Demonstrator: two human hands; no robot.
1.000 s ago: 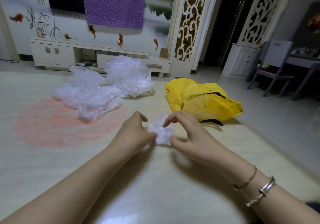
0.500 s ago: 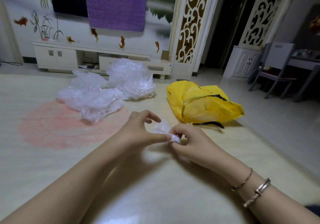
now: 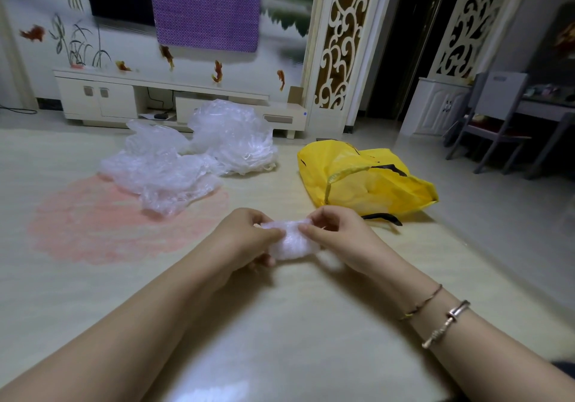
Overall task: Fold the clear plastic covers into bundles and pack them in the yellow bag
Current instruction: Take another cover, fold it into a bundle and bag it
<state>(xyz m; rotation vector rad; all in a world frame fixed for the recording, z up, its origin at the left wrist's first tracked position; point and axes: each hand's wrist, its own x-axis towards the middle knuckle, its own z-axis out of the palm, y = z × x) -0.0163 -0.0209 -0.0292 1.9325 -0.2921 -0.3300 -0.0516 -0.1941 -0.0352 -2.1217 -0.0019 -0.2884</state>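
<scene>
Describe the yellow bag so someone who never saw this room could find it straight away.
Start at the long white TV cabinet along the far wall, then come forward across the pale floor. The crumpled yellow plastic bag lies right of the clear plastic heaps. It is the only bright yellow, opaque thing there, with black handles.

Both hands — left (image 3: pixel 245 239), right (image 3: pixel 336 233) — fingers curled, pinching.

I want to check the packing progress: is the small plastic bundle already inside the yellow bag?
No, the small plastic bundle is gripped between the left hand and the right hand, in front of the yellow bag.
</scene>
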